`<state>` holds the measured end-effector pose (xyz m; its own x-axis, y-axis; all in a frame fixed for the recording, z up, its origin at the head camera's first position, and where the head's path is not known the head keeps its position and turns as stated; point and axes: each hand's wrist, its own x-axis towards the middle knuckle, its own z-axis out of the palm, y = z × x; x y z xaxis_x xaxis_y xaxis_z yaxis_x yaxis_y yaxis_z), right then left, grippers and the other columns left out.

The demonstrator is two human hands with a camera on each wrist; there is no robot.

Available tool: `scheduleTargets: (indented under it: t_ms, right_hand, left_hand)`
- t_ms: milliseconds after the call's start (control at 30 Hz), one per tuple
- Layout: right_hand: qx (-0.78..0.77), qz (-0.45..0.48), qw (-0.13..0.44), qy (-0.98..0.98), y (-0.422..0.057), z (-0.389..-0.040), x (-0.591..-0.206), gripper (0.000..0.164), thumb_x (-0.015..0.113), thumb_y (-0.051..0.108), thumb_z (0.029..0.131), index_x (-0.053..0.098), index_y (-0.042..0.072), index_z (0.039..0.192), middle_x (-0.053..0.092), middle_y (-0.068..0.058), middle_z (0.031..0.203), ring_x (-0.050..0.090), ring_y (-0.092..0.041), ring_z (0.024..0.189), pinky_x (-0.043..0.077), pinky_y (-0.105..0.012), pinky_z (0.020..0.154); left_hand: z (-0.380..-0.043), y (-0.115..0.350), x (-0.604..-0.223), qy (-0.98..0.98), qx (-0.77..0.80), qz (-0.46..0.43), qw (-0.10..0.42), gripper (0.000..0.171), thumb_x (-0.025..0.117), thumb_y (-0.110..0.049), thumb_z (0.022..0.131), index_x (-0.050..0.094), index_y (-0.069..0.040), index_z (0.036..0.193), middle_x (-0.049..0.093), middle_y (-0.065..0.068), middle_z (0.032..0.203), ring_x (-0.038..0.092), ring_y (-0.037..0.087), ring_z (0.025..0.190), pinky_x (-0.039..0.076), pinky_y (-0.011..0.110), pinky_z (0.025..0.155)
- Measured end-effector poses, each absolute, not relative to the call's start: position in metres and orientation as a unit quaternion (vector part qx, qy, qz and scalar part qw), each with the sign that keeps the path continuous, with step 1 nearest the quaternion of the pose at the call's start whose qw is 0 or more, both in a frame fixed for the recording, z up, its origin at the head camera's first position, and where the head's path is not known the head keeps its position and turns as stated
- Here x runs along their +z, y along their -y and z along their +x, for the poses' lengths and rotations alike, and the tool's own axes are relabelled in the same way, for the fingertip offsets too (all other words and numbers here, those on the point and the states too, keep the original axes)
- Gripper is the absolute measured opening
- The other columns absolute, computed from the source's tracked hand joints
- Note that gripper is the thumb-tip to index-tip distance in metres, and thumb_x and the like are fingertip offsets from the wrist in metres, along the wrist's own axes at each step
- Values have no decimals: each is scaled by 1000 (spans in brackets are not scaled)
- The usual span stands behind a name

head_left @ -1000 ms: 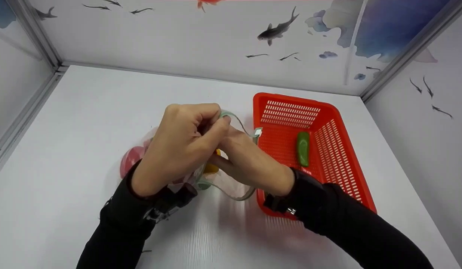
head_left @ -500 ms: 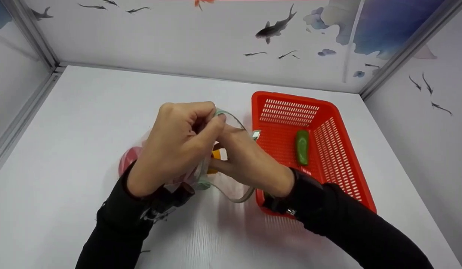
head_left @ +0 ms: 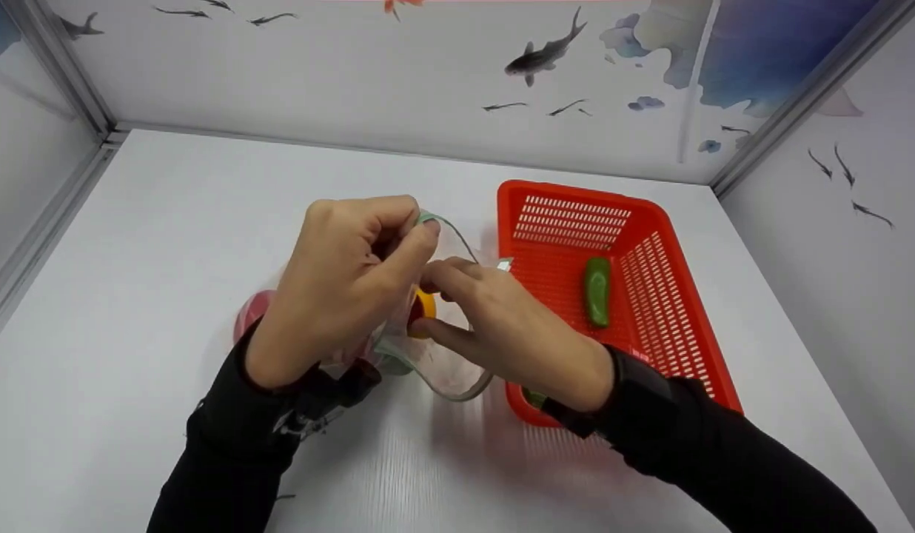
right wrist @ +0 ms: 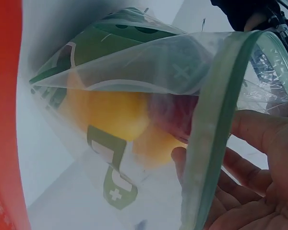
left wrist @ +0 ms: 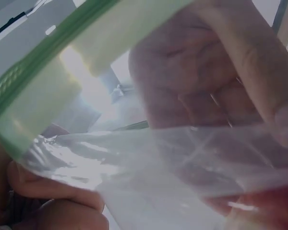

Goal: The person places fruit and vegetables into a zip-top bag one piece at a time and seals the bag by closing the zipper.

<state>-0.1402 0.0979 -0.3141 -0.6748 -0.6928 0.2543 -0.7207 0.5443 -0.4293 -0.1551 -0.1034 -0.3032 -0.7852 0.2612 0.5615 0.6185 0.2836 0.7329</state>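
A clear zip bag (right wrist: 216, 124) with a green zip edge hangs with its mouth parted. My left hand (head_left: 339, 289) pinches the far side of its rim. Inside the bag, through the plastic, the right wrist view shows rounded yellow things (right wrist: 115, 115) and a dark red one (right wrist: 175, 112); their kind is unclear. My right hand (head_left: 517, 326) is at the bag's mouth, fingers loosely bent, its palm holding nothing in the right wrist view. In the head view its thumb lies by a yellow-rimmed red thing (head_left: 425, 307).
A red plastic basket (head_left: 694, 311) stands to the right, with a green pepper (head_left: 597, 292) inside and another green thing (head_left: 533, 397) at its near corner, partly covered by my sleeve. A pinkish-red thing (head_left: 254, 311) shows behind my left wrist.
My right hand has drawn back to the right out of the bag's mouth and its fingers have loosened. My left hand, still pinching the rim, has shifted slightly left.
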Motion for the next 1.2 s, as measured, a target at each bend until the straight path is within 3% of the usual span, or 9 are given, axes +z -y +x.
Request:
scheduleTargets:
  t_ms: [300,467,633,767,900,1033,1200]
  right_hand:
    - [246,407,39,879,-118,-130,-306,39,79,13,97,69,4,133,78,-9,117,76,-21,100,65,-31,88]
    - [274,392,22,878,-135,-126,-294,28,81,14,96,75,7,123,80,-4,111,76,-12,96,64,-27,88]
    - [287,354,50,889,-160,-131,-281,14,81,17,96,80,13,109,80,6,98,73,-3,84,62,-21,79]
    - [292,291,71,908,-184,-145,-278,9,81,20,96,79,16,104,76,10,90,69,-4,77,58,-16,73]
    - [271,218,61,936,-212,-175,-288,18,77,30,100,76,14,110,77,2,94,69,-13,78,55,-17,72]
    - [234,148,20,961,-244,-213,-310,35,72,38,102,70,9,122,78,-12,104,72,-27,87,54,-31,78]
    - [175,82,-43,980,-279,-246,-348,50,71,36,102,63,0,137,75,-25,108,71,-36,95,54,-45,82]
  left_hand:
    - [-155,103,-304,784,-526,-280,174,41,63,-15,102,49,-12,63,34,-4,57,32,14,51,19,26,47]
    - [-155,103,-304,784,-526,-282,173,42,63,-16,103,49,-12,63,34,-4,57,33,14,51,21,27,47]
    - [-155,102,-304,784,-525,-285,168,42,63,-17,104,49,-12,64,35,-3,58,35,15,51,23,28,47]
    - [-155,102,-304,785,-524,-287,167,43,62,-16,104,49,-12,63,34,-3,58,34,15,51,22,28,47]
    - [-155,102,-303,784,-523,-288,168,43,62,-14,103,47,-12,62,32,-3,57,32,15,51,20,27,48]
    - [-154,102,-302,784,-522,-290,170,43,61,-13,103,46,-12,62,32,-3,57,31,14,51,19,26,48]
    - [-151,99,-301,784,-521,-294,164,42,60,-13,103,47,-11,63,32,-5,58,33,14,51,21,26,49]
